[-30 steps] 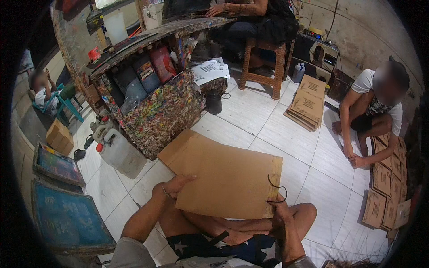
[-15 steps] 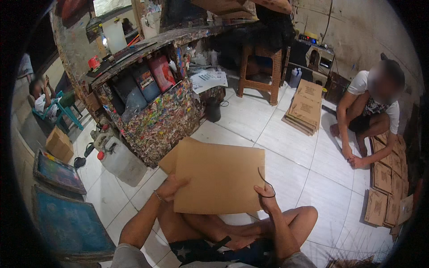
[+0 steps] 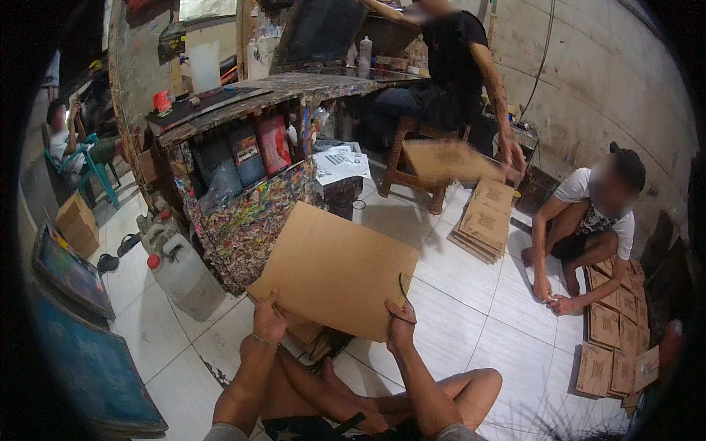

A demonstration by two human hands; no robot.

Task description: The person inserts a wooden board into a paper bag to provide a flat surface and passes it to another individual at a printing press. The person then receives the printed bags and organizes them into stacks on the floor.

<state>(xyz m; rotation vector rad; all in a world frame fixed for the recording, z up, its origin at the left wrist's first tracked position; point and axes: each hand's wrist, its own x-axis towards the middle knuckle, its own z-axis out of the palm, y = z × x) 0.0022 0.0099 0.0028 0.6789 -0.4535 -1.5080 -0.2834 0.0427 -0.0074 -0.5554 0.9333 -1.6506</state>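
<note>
Both my hands hold a large flat piece of brown kraft paper (image 3: 338,272) in front of me, blank on the side I see and tilted. My left hand (image 3: 270,317) grips its lower left edge, fingers hidden beneath. My right hand (image 3: 401,325) pinches the lower right corner, where a thin dark cord loop (image 3: 401,281) stands out from the edge. Partly hidden under the piece, more brown pieces (image 3: 303,328) lie on the floor by my crossed legs.
At the back a person in black (image 3: 456,59) moves a blurred brown piece (image 3: 447,160) over a stack of printed brown pieces (image 3: 482,217). A crouching person (image 3: 585,220) works beside more printed pieces (image 3: 614,323). Left stand a jerrycan (image 3: 185,275), blue framed screens (image 3: 95,367) and a paint-crusted bench (image 3: 243,228).
The brown piece in my hands has tilted, its right side swinging lower and toward me. The person in black has reached down over the stack with a brown piece. My view has shifted.
</note>
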